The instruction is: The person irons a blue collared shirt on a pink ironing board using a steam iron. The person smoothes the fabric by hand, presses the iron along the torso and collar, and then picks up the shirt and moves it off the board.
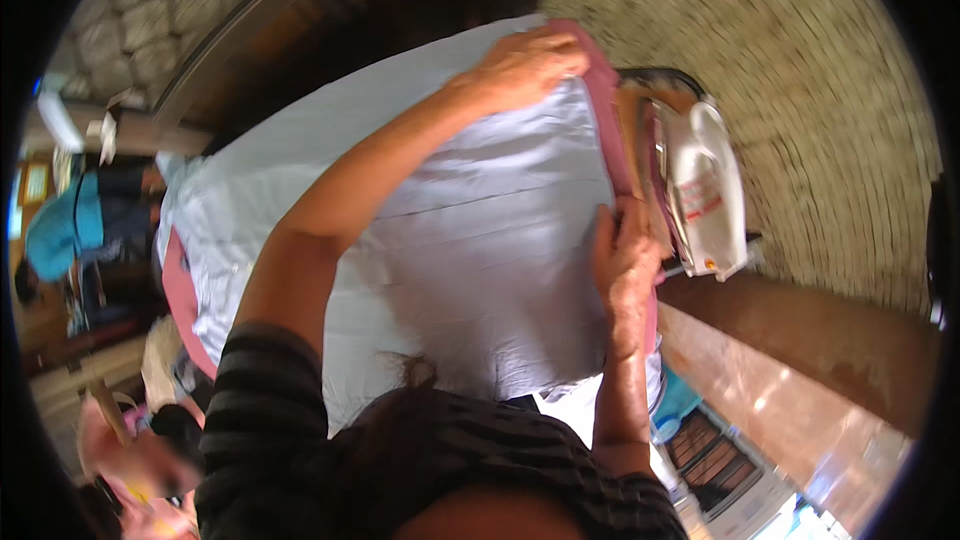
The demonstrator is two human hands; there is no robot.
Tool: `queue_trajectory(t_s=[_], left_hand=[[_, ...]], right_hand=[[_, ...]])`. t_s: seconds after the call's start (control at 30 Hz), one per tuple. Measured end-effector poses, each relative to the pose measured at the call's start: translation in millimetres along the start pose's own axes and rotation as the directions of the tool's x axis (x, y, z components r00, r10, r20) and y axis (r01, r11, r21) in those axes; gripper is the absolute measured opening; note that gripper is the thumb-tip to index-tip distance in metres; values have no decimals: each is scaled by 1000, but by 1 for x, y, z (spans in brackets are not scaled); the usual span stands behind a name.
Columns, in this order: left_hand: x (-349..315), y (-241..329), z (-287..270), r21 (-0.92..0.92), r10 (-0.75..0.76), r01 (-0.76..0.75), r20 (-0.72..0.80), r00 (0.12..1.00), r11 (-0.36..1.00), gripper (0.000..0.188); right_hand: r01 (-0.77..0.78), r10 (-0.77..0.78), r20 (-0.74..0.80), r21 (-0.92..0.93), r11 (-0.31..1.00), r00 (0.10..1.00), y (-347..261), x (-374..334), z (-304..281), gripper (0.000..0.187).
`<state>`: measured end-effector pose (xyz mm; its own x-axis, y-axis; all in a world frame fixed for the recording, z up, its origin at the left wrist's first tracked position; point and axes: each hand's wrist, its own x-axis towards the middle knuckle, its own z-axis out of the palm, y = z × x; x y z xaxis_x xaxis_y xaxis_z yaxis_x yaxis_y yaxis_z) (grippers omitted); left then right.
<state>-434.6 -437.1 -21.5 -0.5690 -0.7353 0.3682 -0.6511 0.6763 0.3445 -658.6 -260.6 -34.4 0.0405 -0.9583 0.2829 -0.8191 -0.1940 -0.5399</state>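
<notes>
A light grey-blue cloth (500, 180) lies spread over a padded board with a dusky pink cover (607, 105), which looks like an ironing board. At its far right corner, my left hand (530, 65) has its fingers curled down, pinching the cloth's edge. Lower along the right edge rests my right hand (630, 255); its thumb lies on the cloth and its fingers close over the border. Shallow creases run across the cloth between my arms. Just beyond the right edge stands a white iron (708, 190), upright and apart from both hands.
Beside the iron is a brown panel (640, 140) with a dark curved rim. A woven wall or mat (760, 30) fills the far right, and a wooden beam (800, 340) runs below it. Leftward, a person in a teal shirt (65, 225) bends over; another person (135, 460) is lower left.
</notes>
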Motion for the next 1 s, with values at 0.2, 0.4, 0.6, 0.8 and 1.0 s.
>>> queue_trajectory(t_s=[0.2, 0.4, 0.6, 0.8, 1.0], left_hand=[[8, 14, 34, 38, -54, 64, -221, 974, 997, 28], [25, 34, 53, 4, -125, 135, -348, 929, 991, 12], [1, 53, 45, -18, -202, 213, -397, 895, 977, 24], [-229, 100, -47, -30, -308, 368, -613, 728, 930, 31], [-467, 161, -112, 61, -615, 923, -729, 302, 381, 27]], right_hand=[[15, -14, 15, -32, 999, 1000, 22, 3, 1, 23], [-2, 1, -8, -76, 997, 1000, 42, 4, -15, 22], [11, -4, 70, -103, 995, 998, 37, 10, -18, 25], [291, -299, -93, -96, 952, 950, -14, 17, -14, 34], [478, -608, 177, 465, 745, 774, -164, -5, 71, 26]])
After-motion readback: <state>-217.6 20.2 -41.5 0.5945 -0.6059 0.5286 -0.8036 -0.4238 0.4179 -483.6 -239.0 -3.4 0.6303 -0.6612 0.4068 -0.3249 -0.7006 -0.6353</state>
